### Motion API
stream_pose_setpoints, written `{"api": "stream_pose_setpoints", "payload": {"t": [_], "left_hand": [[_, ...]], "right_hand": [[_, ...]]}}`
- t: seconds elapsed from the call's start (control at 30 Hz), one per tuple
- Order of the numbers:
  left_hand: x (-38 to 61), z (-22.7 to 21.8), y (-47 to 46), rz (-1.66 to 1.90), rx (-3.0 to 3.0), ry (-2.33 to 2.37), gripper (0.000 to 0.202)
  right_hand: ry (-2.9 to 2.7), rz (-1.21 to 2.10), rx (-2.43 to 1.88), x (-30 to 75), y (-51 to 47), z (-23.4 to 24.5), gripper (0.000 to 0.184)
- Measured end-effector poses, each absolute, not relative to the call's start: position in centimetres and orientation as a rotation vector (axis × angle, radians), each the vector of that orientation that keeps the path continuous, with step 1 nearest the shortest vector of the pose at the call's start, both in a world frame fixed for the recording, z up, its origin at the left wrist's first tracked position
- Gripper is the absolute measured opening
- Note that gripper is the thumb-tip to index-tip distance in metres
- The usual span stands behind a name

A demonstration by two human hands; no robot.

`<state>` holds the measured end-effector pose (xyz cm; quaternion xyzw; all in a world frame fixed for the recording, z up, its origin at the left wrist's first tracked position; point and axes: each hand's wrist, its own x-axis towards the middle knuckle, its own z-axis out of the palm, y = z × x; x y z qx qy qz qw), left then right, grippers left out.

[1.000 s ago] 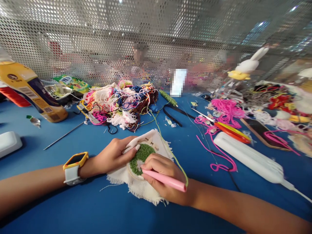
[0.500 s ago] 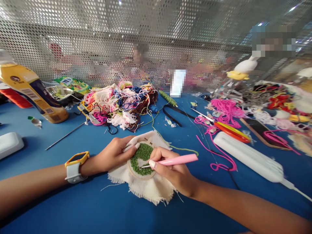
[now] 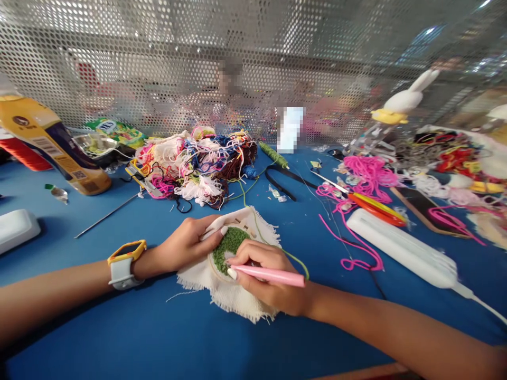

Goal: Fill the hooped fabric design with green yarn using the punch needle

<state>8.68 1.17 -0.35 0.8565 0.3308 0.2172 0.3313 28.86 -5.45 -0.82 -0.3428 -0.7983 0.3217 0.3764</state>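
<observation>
My left hand (image 3: 194,244) grips the upper left edge of an embroidery hoop (image 3: 214,272), thumb on top near the stitching. Cream cloth (image 3: 241,302) with frayed edges is stretched in the hoop and spreads around it. Dense green yarn loops (image 3: 233,240) fill much of the hoop, with a pale bare patch partly hidden by my fingers. My right hand (image 3: 273,272) is closed round a pink punch needle (image 3: 273,275), its tip down at the cloth and hidden from view. Green yarn (image 3: 295,258) trails from the handle's end back over the cloth.
Behind the hoop lie a tangled yarn heap (image 3: 202,163) and a green yarn skein (image 3: 274,155). Scissors (image 3: 376,209), a white power strip (image 3: 402,248), pink yarn (image 3: 368,177) and a phone (image 3: 430,211) are at right. A yellow bottle (image 3: 55,142) and metal rod (image 3: 106,215) are at left.
My right hand has shifted slightly left and down, and the punch needle's handle end has dropped, so its metal shaft no longer shows. My left hand still holds the hoop.
</observation>
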Motion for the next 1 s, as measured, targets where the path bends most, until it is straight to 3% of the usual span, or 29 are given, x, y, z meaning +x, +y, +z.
{"api": "stream_pose_setpoints", "payload": {"t": [0.3, 0.7, 1.0], "left_hand": [[8.7, -0.5, 1.3, 0.573, 2.185, 0.859, 0.033], [8.7, -0.3, 1.2, 0.575, 2.225, 0.858, 0.034], [8.7, -0.5, 1.3, 0.570, 2.235, 0.864, 0.032]], "right_hand": [[-1.571, 1.294, -0.949, 29.8, -5.4, -1.4, 0.015], [-1.573, 1.295, -0.887, 29.9, -5.3, -1.6, 0.017], [-2.089, 1.080, -0.909, 30.6, -4.9, 0.7, 0.004]]}}
